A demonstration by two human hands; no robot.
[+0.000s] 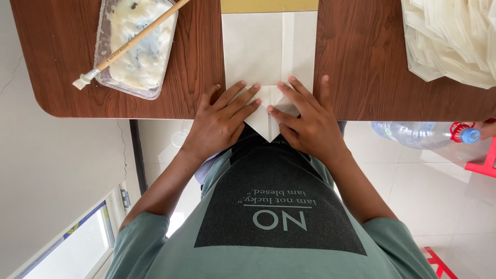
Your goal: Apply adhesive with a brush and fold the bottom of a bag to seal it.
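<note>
Now both hands, left hand (219, 121) and right hand (305, 121), press spread fingers flat on folded paper (268, 111).

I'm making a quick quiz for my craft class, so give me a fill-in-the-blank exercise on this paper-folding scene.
1. Both hands, the left hand and the right hand, press flat on a sheet of white ____.
2. The paper has its near end folded to a ____.
3. The brush lies across a clear plastic ____ of paste.
4. The table has a ____ top.

Missing words: paper; point; tray; wooden
</note>
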